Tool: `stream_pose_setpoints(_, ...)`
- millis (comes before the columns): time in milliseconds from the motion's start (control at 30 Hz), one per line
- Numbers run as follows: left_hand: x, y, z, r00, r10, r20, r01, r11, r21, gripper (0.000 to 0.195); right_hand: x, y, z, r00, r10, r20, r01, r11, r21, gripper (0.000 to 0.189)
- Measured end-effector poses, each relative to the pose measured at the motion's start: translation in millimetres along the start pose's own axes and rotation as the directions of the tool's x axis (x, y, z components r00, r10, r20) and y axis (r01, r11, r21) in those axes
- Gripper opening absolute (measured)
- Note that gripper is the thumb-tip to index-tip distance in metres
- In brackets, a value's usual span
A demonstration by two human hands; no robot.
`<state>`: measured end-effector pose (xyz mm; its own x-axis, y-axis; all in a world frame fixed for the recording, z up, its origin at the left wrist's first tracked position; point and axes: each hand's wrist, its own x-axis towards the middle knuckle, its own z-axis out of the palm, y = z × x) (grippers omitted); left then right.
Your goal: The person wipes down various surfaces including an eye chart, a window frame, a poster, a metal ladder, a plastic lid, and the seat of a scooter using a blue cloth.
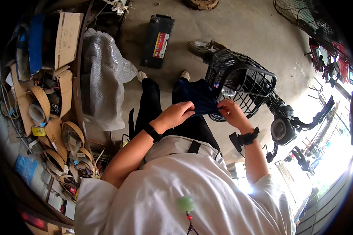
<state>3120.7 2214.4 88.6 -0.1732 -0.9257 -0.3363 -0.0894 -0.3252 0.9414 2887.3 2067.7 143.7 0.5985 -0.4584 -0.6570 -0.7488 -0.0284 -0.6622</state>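
A dark navy cloth (192, 93) hangs between my hands in front of my thighs. My left hand (176, 115) pinches its near left edge between thumb and fingers. The near right corner is gripped by the fingertips of my right hand (233, 114). Just beyond my right hand is a black plastic basket (247, 79) on a two-wheeler, with a clear plastic bottle (228, 91) inside. The cloth's far right side overlaps the basket's rim in view; whether they touch, I cannot tell.
Ahead on the concrete floor lies a black battery (156, 41) bearing a printed label. Bubble wrap (106, 79) drapes at my left beside shelves holding cardboard boxes (67, 39) and tape rolls (41, 102). The two-wheeler's headlight (279, 130) and handlebar (319, 117) stand close on the right.
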Motion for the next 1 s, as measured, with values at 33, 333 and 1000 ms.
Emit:
stream_pose_setpoints(33,5.5,5.0,8.9,1.000,0.008,-0.004,-0.008,1.000,-0.001,0.019,-3.0,5.1,-11.7,1.000,0.018,0.001,-0.018,1.000,0.004,0.018)
stream_pose_setpoints(333,80.1,43.6,74.2,0.989,0.141,0.043,-0.141,0.990,0.013,0.016,-48.5,55.9,-64.0,0.989,-0.008,-0.145,0.008,1.000,0.000,0.021)
stream_pose_setpoints(1000,110.6,51.5,83.9,0.964,-0.007,0.267,-0.059,0.969,0.239,0.017,-312.0,295.8,139.3,0.844,0.204,-0.497,-0.433,0.806,-0.404,0.019)
